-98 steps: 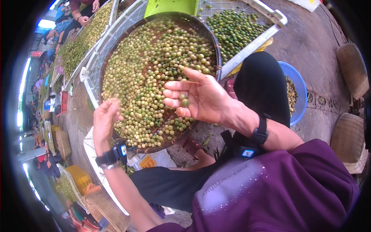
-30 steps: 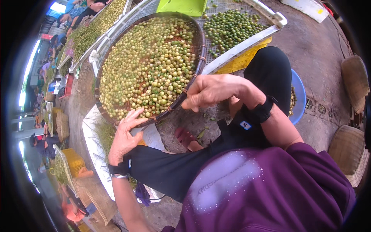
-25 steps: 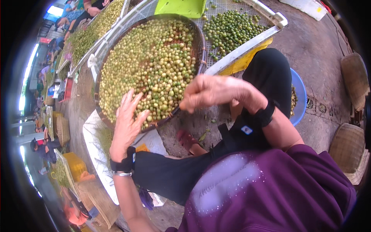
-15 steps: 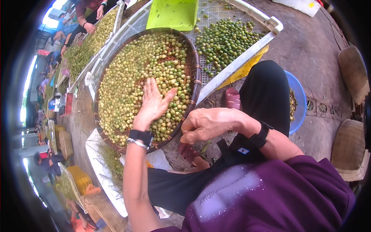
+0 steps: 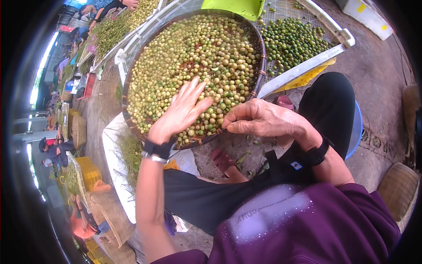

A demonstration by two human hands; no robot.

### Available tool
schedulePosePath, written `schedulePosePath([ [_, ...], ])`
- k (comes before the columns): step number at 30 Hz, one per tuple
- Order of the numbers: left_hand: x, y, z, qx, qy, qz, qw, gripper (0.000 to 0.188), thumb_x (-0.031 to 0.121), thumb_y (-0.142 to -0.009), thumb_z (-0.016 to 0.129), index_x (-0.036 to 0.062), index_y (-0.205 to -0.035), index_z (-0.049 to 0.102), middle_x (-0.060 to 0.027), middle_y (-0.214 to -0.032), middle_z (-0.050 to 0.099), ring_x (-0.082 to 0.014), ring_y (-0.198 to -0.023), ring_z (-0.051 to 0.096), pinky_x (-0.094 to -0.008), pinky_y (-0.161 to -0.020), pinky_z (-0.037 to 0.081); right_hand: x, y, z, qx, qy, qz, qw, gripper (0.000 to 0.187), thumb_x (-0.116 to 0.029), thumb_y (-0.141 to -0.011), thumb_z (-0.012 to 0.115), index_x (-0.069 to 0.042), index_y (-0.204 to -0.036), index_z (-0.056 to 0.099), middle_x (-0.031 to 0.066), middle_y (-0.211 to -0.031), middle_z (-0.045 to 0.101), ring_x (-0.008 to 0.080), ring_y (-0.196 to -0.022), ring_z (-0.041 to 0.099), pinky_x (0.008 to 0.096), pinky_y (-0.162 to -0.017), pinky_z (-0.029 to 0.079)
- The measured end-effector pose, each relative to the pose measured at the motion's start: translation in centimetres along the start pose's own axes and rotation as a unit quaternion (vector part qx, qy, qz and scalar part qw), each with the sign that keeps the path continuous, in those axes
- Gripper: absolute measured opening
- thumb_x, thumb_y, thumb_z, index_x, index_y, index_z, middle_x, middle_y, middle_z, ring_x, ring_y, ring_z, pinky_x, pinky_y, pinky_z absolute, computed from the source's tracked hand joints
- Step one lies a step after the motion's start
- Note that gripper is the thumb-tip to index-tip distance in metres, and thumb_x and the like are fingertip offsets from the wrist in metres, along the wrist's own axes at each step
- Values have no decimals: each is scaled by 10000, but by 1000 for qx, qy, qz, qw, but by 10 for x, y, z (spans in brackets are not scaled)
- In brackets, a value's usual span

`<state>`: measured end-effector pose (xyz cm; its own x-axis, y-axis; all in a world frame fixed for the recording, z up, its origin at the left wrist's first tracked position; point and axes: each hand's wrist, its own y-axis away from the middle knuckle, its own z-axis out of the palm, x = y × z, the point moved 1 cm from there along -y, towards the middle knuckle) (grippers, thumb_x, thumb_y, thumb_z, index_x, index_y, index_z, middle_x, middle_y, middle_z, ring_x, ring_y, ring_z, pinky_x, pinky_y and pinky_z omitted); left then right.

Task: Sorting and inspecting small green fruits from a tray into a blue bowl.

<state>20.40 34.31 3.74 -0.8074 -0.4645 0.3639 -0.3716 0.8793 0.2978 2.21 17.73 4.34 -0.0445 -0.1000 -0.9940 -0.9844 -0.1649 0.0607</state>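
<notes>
A round woven bamboo basket (image 5: 261, 72) with a dark rim lies tilted before me, filled with small round yellow-green fruits (image 5: 167, 66). My left hand (image 5: 182, 110) rests on the fruits in its near part, fingers stretched out and thumb spread. At the near right edge, my right hand (image 5: 268, 119) is closed, with thumb and fingertips pressed together beside the rim. What they hold, if anything, is hidden. Darker green fruits (image 5: 296, 44) lie on a white-framed mesh rack (image 5: 307, 83) to the right of the basket. A bright green plastic scoop (image 5: 239, 8) sits behind the basket.
A blue basin (image 5: 355, 132) stands to the right, partly hidden by my knee. Woven baskets (image 5: 398, 189) line the far right. Thin green stalks (image 5: 132, 152) lie on a white sheet at left. Co-workers (image 5: 59, 149) are at racks and baskets further left.
The view has shifted, so the basket sits higher and further right. My right hand has come up to the basket's rim. My left hand stays spread on the fruits, now nearer the rim.
</notes>
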Motion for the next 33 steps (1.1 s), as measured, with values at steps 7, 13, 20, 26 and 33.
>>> schedulePosePath([
  [7, -49, 64, -30, -116, 18, -128, 985, 732, 568, -905, 402, 58, -1421, 301, -197, -1506, 160, -347, -1394, 155, -429, -1121, 162, 2, 1, -1, -67, 80, 57, 993, 254, -211, -881, 548, 14, -942, 651, 143, -815, 657, 226, -771, 627, 339, -715, 479],
  [13, -69, 2, -16, 20, -122, -64, 990, 798, 612, -894, 367, 19, -1419, 275, -192, -1511, 139, -348, -1394, 145, -447, -1121, 157, -5, -5, 2, -74, 10, 47, 996, 248, -212, -885, 561, 10, -938, 657, 130, -818, 661, 194, -776, 623, 320, -720, 478],
  [20, -110, 12, -21, -25, -162, -190, 968, 837, 690, -858, 326, 153, -1474, 147, -122, -1540, 45, -327, -1412, 63, -556, -1106, 94, 0, -1, -3, -37, 9, 71, 997, 235, -208, -888, 566, -1, -946, 661, 118, -825, 667, 176, -786, 621, 321, -724, 481],
  [26, -121, 30, -34, 6, -206, -307, 929, 817, 680, -844, 392, 210, -1472, 163, -143, -1534, 61, -352, -1404, 93, -600, -1075, 145, 4, 0, -6, -37, 12, 61, 997, 231, -208, -885, 568, -6, -948, 661, 136, -800, 656, 188, -767, 620, 333, -700, 481],
  [33, -100, -28, -25, 254, -104, 52, 960, 112, 32, -748, 662, 17, -859, 668, -150, -860, 630, -309, -822, 607, -366, -756, 484, -4, -3, -4, 15, 22, 83, 996, 263, -233, -888, 555, 0, -940, 665, 131, -773, 645, 194, -726, 602, 328, -680, 476],
])
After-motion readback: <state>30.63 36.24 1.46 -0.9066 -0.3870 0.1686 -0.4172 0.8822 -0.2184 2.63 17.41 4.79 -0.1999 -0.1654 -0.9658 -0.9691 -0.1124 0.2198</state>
